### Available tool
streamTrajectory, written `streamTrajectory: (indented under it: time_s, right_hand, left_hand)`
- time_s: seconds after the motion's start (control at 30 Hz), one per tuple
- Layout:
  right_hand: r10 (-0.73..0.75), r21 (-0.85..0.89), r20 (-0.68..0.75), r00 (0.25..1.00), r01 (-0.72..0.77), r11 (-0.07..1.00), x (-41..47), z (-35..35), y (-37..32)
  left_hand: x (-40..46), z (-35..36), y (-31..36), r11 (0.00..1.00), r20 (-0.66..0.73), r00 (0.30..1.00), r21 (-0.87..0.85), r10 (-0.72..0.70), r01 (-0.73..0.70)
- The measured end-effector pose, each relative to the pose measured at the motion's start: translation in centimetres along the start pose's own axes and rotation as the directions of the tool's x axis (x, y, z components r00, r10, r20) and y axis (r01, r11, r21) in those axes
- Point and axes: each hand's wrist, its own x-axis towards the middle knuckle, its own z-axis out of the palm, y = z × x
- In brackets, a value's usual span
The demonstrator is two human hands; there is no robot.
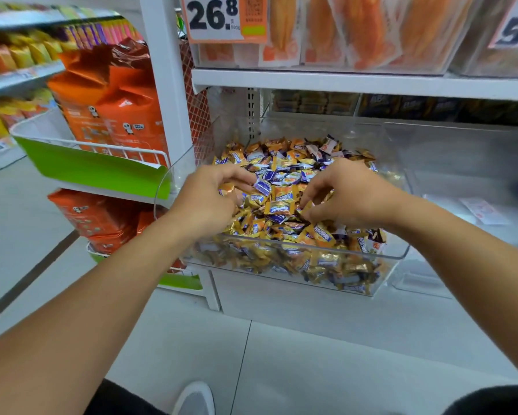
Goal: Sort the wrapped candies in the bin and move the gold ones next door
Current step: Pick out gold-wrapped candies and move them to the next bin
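Two bare forearms reach forward over a grey shoe point(195, 398) and pale floor tiles. Left hand point(208, 194) rests in the clear bin point(311, 253), fingers curled round gold-wrapped candies point(284, 205). Right hand point(346, 194) pinches one gold wrapper at the heap's middle. Gold and purple-white wrappers lie mixed throughout the bin. Neighbouring clear bin point(461, 163) stands just right. Orange bags point(111, 109) fill the left rack. Price card point(211, 16) above reads 26.8.

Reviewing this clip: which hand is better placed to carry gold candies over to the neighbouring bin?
Probably the right hand: it is pinching candies nearest the clear bin on the right. The left hand works the far side, by the post.
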Motion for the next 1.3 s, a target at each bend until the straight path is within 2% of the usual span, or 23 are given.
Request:
streamTrajectory:
  time_s: [0.1, 0.17, 0.3, 0.33, 0.4, 0.43, 0.47, 0.5, 0.53, 0.57, 0.6, 0.63, 0.67, 0.7, 0.77, 0.8, 0.9, 0.97, 1.03, 1.13, 1.2, 1.3]
  right_hand:
    - [0.088, 0.2, 0.017, 0.996, -0.09, 0.976, -0.4, -0.2, 0.2]
    - [0.162, 0.364, -0.015, 0.987, -0.146, 0.92, -0.7, -0.6, 0.2]
    - [0.289, 0.655, -0.027, 0.957, -0.202, 0.728, -1.1, -1.8, 0.5]
    - [0.301, 0.728, 0.006, 0.954, -0.211, 0.653, -1.1, -1.9, 0.4]
    - [0.322, 0.866, 0.132, 0.937, -0.267, 0.422, -0.9, -1.9, 0.0]
    - [0.331, 0.902, 0.197, 0.923, -0.303, 0.308, -0.7, -1.8, -0.2]
    - [0.343, 0.912, 0.237, 0.909, -0.33, 0.244, -0.5, -1.5, -0.5]
    - [0.372, 0.907, 0.234, 0.898, -0.339, 0.249, -0.2, -1.3, -0.7]
    - [0.404, 0.879, 0.176, 0.897, -0.328, 0.345, 0.0, -1.1, -0.7]
    - [0.414, 0.799, 0.075, 0.907, -0.303, 0.52, 0.1, -1.1, -0.7]
    - [0.367, 0.635, -0.043, 0.929, -0.258, 0.728, 0.0, -1.2, -0.7]
    - [0.256, 0.413, -0.122, 0.959, -0.186, 0.892, -0.2, -1.4, -0.7]
    - [0.131, 0.197, -0.118, 0.984, -0.106, 0.975, -0.5, -1.6, -0.8]
    - [0.059, 0.047, -0.047, 0.997, -0.057, 0.997, -0.8, -1.7, -0.9]
    - [0.061, -0.1, 0.133, 0.989, -0.048, 0.994, -1.3, -1.2, -1.3]
    - [0.073, -0.175, 0.173, 0.982, -0.043, 0.984, -1.3, -0.5, -1.5]
    - [0.061, -0.313, 0.109, 0.992, -0.024, 0.95, -0.9, 1.6, -2.2]
    - [0.063, -0.331, 0.075, 0.995, -0.034, 0.943, -0.4, 1.9, -2.3]
    - [0.096, -0.326, 0.094, 0.991, -0.061, 0.943, -0.2, 1.5, -1.7]
    - [0.105, -0.327, 0.115, 0.988, -0.062, 0.943, -0.6, 0.5, -1.3]
    - [0.097, -0.379, 0.133, 0.986, -0.04, 0.924, -0.9, 0.6, -1.6]
    - [0.031, -0.437, 0.087, 0.996, 0.011, 0.9, -0.6, 1.4, -2.0]
  left_hand:
    - [0.0, 0.2, 0.3, 0.999, 0.058, 0.998, 0.013, 0.03, -0.031]
    - [0.0, 0.4, 0.7, 0.997, 0.077, 0.995, 0.032, 0.071, -0.073]
    - [0.3, 0.8, 1.8, 0.995, 0.049, 0.997, -0.076, -0.056, 0.06]
    - [0.4, 0.6, 2.2, 0.986, 0.036, 0.994, -0.126, -0.103, 0.107]
    - [0.5, -0.2, 2.8, 0.954, 0.032, 0.985, -0.246, -0.169, 0.171]
    - [0.4, -0.5, 2.8, 0.957, 0.023, 0.986, -0.236, -0.167, 0.168]
    - [0.2, -0.9, 2.7, 0.987, 0.017, 0.993, -0.11, -0.118, 0.119]
    - [0.1, -1.0, 2.4, 0.993, 0.03, 0.998, 0.11, -0.047, 0.043]
    - [0.0, -1.1, 2.1, 0.938, 0.06, 0.998, 0.345, 0.002, -0.023]
    - [0.0, -1.0, 1.7, 0.857, 0.077, 0.997, 0.513, 0.021, -0.058]
    - [0.0, -0.9, 1.4, 0.803, 0.073, 0.997, 0.593, 0.007, -0.05]
    - [0.1, -0.9, 1.3, 0.79, 0.059, 0.998, 0.613, -0.02, -0.02]
    - [0.2, -1.0, 1.2, 0.796, 0.045, 0.997, 0.606, -0.055, 0.017]
    - [0.3, -1.0, 1.1, 0.808, 0.036, 0.996, 0.588, -0.087, 0.05]
    - [0.3, -1.0, 1.0, 0.828, 0.064, 0.99, 0.557, -0.124, 0.068]
    - [0.2, -1.0, 1.0, 0.833, 0.086, 0.989, 0.551, -0.116, 0.05]
    - [0.1, -1.4, 1.1, 0.872, 0.094, 0.994, 0.49, -0.06, 0.006]
    - [0.2, -1.9, 0.9, 0.928, 0.052, 0.996, 0.37, -0.075, 0.051]
    - [0.3, -2.1, 0.4, 0.972, 0.012, 0.987, 0.181, -0.158, 0.153]
    - [0.0, -2.3, -0.2, 0.95, 0.049, 0.955, -0.092, -0.294, 0.297]
    - [-0.2, -2.3, -0.1, 0.942, 0.07, 0.948, -0.11, -0.31, 0.316]
    - [-0.5, -2.3, 0.4, 0.969, 0.053, 0.968, 0.045, -0.245, 0.243]
